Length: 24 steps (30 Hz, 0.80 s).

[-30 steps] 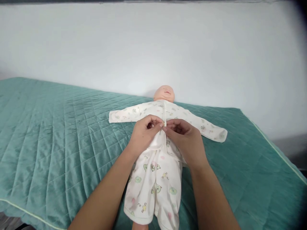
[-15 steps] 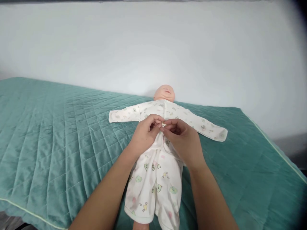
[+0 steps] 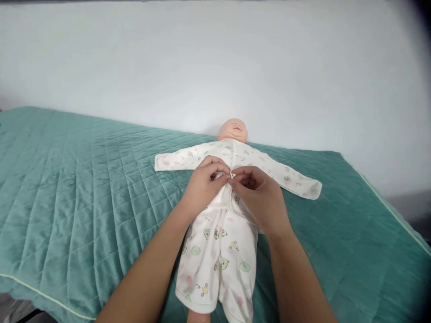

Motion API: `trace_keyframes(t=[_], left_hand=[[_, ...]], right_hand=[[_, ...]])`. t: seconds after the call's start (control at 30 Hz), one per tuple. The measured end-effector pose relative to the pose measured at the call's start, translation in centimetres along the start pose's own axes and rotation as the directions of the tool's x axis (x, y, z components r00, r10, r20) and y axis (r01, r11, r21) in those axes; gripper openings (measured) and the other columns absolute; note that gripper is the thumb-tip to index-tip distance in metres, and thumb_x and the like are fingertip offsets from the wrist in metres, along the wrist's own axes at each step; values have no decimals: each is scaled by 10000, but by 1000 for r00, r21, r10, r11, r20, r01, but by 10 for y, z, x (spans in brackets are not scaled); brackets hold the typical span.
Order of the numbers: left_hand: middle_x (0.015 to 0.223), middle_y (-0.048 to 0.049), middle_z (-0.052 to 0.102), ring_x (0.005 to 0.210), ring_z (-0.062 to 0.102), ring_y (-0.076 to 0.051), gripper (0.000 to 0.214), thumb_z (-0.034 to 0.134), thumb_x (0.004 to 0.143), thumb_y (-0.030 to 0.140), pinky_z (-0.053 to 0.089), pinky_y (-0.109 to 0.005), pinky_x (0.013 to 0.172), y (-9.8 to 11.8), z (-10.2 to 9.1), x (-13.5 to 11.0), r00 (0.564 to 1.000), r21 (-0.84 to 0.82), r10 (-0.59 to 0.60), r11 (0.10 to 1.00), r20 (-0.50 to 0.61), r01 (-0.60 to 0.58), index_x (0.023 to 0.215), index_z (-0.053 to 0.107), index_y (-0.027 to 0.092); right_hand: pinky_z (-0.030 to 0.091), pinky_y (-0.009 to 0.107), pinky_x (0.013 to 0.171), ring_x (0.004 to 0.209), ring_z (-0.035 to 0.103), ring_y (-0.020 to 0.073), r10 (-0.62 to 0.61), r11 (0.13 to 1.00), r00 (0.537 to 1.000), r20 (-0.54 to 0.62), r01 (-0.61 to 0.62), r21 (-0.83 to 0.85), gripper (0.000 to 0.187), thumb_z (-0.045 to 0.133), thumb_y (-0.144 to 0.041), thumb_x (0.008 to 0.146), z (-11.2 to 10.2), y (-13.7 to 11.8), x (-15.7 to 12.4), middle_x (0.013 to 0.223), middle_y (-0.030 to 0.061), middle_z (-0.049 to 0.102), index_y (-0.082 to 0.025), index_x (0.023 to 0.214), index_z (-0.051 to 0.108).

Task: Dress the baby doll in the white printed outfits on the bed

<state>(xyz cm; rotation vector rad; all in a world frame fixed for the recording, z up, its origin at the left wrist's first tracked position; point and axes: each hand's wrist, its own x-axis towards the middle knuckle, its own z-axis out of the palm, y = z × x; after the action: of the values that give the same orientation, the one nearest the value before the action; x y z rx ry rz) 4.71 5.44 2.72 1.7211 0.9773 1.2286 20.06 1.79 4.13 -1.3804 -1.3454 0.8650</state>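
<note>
A baby doll [image 3: 231,130] lies on its back, its head toward the wall. It wears a white printed baby top [image 3: 259,162] with both sleeves spread out, and matching baby pants [image 3: 215,264]. Over the belly, my left hand [image 3: 206,184] pinches the top's front edge between thumb and fingers. Right beside it, my right hand [image 3: 261,195] pinches the other side of the same opening, fingertips nearly touching the left ones. A small fold of white cloth shows between them; whether a button or snap is in it, I cannot tell. One doll foot [image 3: 198,316] pokes from a pant leg.
Under the doll spreads a green quilted cover [image 3: 101,193] with pale piping along its edges. A white wall [image 3: 202,67] rises right behind the doll's head. The cover's edge drops off at the lower left and at the right.
Both hands stay at the front of the top with only small finger shifts; the left fingers are a little straighter and closer to the right ones. The view has shifted slightly.
</note>
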Motion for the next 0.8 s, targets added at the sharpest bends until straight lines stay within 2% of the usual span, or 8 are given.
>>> trace_keyframes(t=[0.27, 0.43, 0.6, 0.8], left_hand=[[1040, -44, 588, 921, 541, -162, 82, 600, 900, 175, 418, -303, 794, 0, -5, 1, 998, -66, -4, 998, 58, 8, 835, 644, 196], [1009, -33, 568, 881, 519, -152, 108, 588, 908, 190, 409, -299, 795, 6, -7, 1, 994, -110, -63, 991, 94, 73, 812, 638, 190], [1021, -28, 575, 899, 538, -151, 98, 608, 904, 210, 427, -296, 811, 7, -7, 1, 990, -126, -108, 985, 96, 120, 822, 659, 195], [998, -36, 611, 888, 577, -156, 128, 629, 900, 234, 465, -302, 808, 5, -6, 2, 992, -88, -99, 991, 74, 105, 786, 674, 196]], right_hand=[[473, 233, 637, 701, 590, 114, -4, 1000, 1000, -1, 4, 4, 193, 763, -332, 804, -1, 0, 0, 802, -7, 660, -228, 958, 713], [474, 237, 646, 707, 587, 113, -13, 1000, 1000, 16, 13, 17, 191, 756, -312, 807, -1, 1, 0, 819, -11, 657, -236, 973, 701], [477, 259, 643, 684, 582, 125, -32, 999, 999, 21, 33, -41, 206, 743, -318, 811, 0, -2, -2, 798, -4, 654, -229, 995, 713], [467, 254, 616, 626, 560, 119, -83, 984, 996, 22, 86, -155, 165, 707, -286, 826, 2, -7, -3, 727, -23, 623, -237, 984, 716]])
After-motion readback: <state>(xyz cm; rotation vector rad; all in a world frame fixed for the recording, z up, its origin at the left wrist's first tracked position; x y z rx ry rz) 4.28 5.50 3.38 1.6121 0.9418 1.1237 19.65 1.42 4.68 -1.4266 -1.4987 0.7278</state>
